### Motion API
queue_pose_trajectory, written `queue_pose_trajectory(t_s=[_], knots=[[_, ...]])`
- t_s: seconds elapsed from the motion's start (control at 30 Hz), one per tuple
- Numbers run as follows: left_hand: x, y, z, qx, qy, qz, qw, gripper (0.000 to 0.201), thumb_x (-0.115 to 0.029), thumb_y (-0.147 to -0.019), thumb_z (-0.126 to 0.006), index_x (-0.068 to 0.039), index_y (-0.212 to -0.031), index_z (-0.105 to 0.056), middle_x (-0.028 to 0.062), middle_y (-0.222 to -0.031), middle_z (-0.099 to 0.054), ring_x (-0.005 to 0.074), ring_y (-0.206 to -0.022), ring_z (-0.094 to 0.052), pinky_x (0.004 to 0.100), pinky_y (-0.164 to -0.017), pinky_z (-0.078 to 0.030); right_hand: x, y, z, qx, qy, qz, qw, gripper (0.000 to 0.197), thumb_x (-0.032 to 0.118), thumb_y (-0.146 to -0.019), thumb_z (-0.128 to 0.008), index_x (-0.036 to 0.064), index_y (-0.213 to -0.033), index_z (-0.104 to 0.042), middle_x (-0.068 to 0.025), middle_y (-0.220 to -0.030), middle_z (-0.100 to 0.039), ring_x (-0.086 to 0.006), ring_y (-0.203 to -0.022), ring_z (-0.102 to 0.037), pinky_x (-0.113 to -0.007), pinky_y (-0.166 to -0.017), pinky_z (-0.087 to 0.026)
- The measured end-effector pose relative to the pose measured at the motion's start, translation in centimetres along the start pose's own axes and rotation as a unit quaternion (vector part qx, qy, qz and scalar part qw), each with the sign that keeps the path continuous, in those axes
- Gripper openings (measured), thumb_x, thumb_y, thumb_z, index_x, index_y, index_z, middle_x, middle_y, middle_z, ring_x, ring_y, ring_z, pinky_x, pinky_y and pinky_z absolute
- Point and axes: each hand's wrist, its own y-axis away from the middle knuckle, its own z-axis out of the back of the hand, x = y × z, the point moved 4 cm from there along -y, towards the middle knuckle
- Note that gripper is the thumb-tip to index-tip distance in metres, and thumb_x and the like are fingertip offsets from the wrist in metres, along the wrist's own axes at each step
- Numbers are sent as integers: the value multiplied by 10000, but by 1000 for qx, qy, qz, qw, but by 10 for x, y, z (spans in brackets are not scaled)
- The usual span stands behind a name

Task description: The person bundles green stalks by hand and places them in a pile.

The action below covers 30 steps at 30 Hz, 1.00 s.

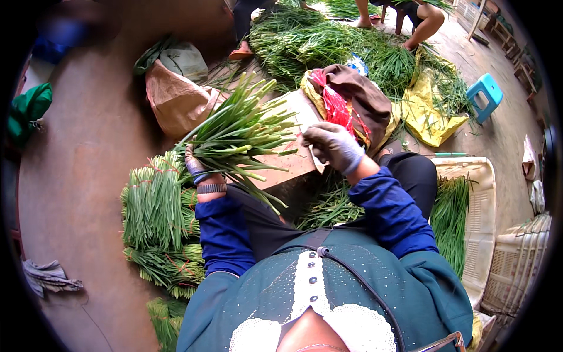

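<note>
My left hand (197, 164), in a pale glove, is wrapped round a loose bunch of long green chive-like stalks (234, 132). The stalks lean to the right with their pale cut ends fanned out over a board (293, 158). To the right of them my right hand (334, 145), also gloved, is raised with its fingers curled closed. Whatever may be between those fingers is too small to make out. Just behind it, a bundle of red plastic strips (331, 97) lies over a brown cloth (360, 88).
Tied bundles of stalks (155, 202) are stacked at my left. A white crate (481, 205) with more stalks stands at my right. Ahead are a large green heap (311, 44), a yellow sack (431, 111), a blue stool (485, 97), a tan sack (176, 97) and other people's legs.
</note>
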Motion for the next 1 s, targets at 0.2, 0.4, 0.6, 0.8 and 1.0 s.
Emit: queue_pose_trajectory(t_s=[0.2, 0.4, 0.6, 0.8, 1.0], knots=[[-2, 8, 0, 82, -1, 79, 993, 511, -409, -978, -406, -1, -1208, -609, 197, -1208, -645, 361, -1089, -608, 494, -1009, -457, 1, 7, 19, 4, 97, 13, 995, 286, 162, -908, -626, -2, -1142, -642, -67, -890, -681, -99, -642, -645, -209, -451, -468], [13, 22, -18, 136, 13, 99, 986, 518, -430, -987, -409, -8, -1206, -616, 184, -1197, -653, 351, -1064, -617, 479, -991, -471, -11, -20, -36, 182, 103, 80, 975, 463, 211, -903, -659, 23, -1306, -529, -94, -1066, -663, -146, -737, -673, -233, -480, -485], [10, 43, -33, 80, -12, 75, 994, 501, -434, -987, -429, -3, -1142, -632, 170, -1141, -674, 338, -1006, -631, 458, -952, -496, -21, -5, -25, 109, 82, 14, 991, 239, 188, -917, -644, 21, -1088, -663, -57, -762, -650, -133, -572, -612, -262, -483, -490], [2, -2, 12, 60, -2, 19, 998, 514, -404, -993, -388, 20, -1157, -626, 198, -1051, -694, 398, -822, -683, 518, -768, -584, -65, 41, 19, 297, 511, -106, 800, 484, 276, -844, -706, 60, -1257, -576, -139, -1070, -651, -252, -907, -673, -355, -770, -550], [8, 0, 10, 62, 56, 27, 996, 360, -325, -968, -456, -36, -1076, -640, 164, -1103, -680, 339, -981, -637, 473, -937, -499, 3, 76, -15, -50, 338, 164, 926, 289, 168, -852, -692, 18, -1098, -667, -118, -898, -690, -177, -797, -671, -312, -658, -538]])
